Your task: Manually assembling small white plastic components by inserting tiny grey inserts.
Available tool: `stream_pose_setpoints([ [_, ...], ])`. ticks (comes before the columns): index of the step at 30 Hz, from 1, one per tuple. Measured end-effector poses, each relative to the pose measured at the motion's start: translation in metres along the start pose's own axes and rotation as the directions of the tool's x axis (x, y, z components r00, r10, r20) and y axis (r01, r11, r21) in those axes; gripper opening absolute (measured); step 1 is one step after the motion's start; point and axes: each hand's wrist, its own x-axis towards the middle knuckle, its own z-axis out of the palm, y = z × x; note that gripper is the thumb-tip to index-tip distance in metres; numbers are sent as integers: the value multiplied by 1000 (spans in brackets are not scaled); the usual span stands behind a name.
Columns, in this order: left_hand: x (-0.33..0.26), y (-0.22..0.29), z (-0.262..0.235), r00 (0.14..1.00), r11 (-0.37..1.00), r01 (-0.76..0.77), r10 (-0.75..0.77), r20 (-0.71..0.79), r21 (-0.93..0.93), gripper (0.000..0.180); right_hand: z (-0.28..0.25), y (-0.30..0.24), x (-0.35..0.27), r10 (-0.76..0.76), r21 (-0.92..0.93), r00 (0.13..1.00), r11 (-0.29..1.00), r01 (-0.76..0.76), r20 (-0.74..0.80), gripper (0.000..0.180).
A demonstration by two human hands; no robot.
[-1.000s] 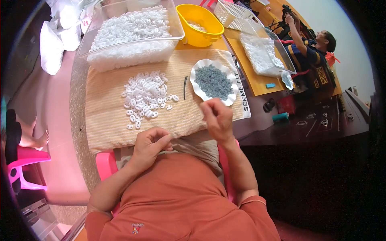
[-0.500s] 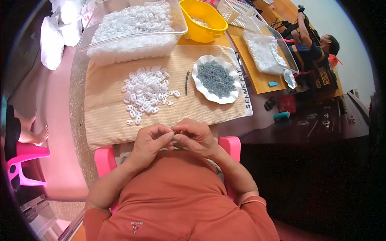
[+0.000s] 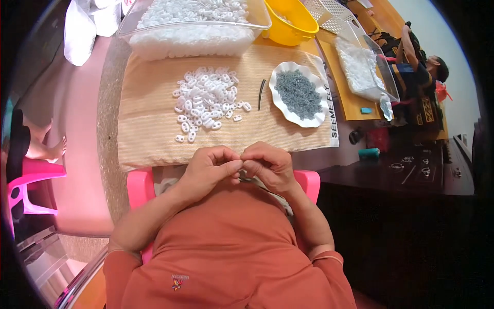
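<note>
My left hand (image 3: pixel 212 170) and my right hand (image 3: pixel 270 166) meet in front of my belly, just off the near edge of the cloth. Both are closed in a pinch, fingertips touching; whatever lies between them is hidden or too small to name. Beyond them on the striped beige cloth (image 3: pixel 149 113) lies a heap of small white oval plastic pieces with two holes (image 3: pixel 208 95). To its right rests a thin black stick (image 3: pixel 261 95). A white wavy-edged plate (image 3: pixel 312 122) holds a mound of small grey-green tube-like bits (image 3: pixel 298 95).
At the back, a clear plastic bin (image 3: pixel 195 23) is full of white pieces, beside a yellow basin (image 3: pixel 290 31). Another clear bin (image 3: pixel 392 85) stands on the right-hand table, near a seated person (image 3: pixel 414 72). A pink stool (image 3: pixel 33 175) is at left.
The table and everything on it have shifted right and slightly up in view. My hands stay pinched together, a little higher and further right in the picture.
</note>
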Motion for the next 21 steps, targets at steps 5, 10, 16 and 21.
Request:
stream_pose_setpoints([
  [5, 0, 0, -3, 999, 999, 38, -38, 12, -36, 17, 2, 2, 1, -80, -106, 997, 991, 80, 9, 8],
  [10, -1, 1, -2, 996, 992, 84, -86, -17, -91, 18, 5, 4, 0, -77, -153, 996, 986, 71, -35, 5],
  [16, 1, 6, -1, 996, 969, 65, -78, -44, -240, 22, 6, 9, -2, 103, 32, 986, 995, -100, -133, 6],
  [21, 2, 3, -3, 997, 972, 46, -60, -54, -230, 23, 10, 6, -2, 175, 118, 975, 980, -159, -138, 8],
])
